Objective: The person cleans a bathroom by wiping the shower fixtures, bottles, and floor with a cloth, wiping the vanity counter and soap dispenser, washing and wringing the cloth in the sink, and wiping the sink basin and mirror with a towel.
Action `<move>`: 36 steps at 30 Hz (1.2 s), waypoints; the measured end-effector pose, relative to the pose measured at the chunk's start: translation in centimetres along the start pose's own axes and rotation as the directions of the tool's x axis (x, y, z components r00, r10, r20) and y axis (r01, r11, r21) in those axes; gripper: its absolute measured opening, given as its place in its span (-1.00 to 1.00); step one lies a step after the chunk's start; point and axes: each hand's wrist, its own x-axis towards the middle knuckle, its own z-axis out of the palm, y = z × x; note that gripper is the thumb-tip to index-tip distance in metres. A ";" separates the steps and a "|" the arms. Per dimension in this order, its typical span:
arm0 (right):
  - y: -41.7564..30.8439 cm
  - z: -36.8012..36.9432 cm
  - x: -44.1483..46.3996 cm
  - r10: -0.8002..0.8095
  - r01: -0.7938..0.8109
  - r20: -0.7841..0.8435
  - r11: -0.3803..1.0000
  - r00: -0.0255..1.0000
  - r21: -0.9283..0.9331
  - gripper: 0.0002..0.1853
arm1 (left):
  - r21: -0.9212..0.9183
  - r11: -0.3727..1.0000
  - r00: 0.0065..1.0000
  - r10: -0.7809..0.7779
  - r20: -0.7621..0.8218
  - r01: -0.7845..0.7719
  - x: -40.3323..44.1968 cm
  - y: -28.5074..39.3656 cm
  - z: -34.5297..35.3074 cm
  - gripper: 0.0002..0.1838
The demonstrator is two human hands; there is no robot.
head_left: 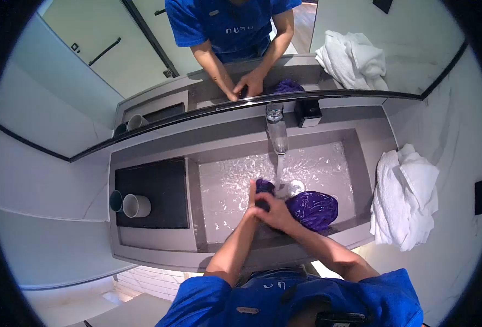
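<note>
My left hand (252, 200) and my right hand (276, 212) are together low over the sink basin, closed around a small wet bunch of dark purple cloth (264, 186). Part of the bunch is hidden by my fingers. Just right of my right hand, a larger shiny wet purple cloth (316, 210) lies bunched in the basin. Water streams from the chrome faucet (277, 131) beside the held cloth. A round drain piece (295, 188) shows between the two purple bunches.
The grey sink (194, 191) holds shallow rippling water. Two cups, one white (137, 206) and one dark green (116, 201), stand by a black tray (162, 180) at left. A white towel (405, 199) hangs over the right edge. Behind the faucet sits a black box (309, 113) below the mirror.
</note>
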 end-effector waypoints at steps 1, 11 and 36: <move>-0.8 0.1 0.1 -0.068 0.093 0.093 0.952 0.993 -0.291 -0.71 | -0.119 0.983 0.961 -0.107 0.257 0.141 -0.4 0.2 0.2 -0.35; 18.3 -14.4 7.2 0.295 -0.473 -0.569 0.860 0.768 -0.193 -0.42 | 0.968 0.199 0.679 0.691 -0.248 0.150 -5.6 9.0 -4.6 -0.57; 10.4 -13.2 6.4 -0.134 -0.237 -0.410 0.640 0.902 -0.731 -0.63 | 0.904 0.421 0.510 0.764 -0.395 0.070 -4.4 8.3 1.5 -0.66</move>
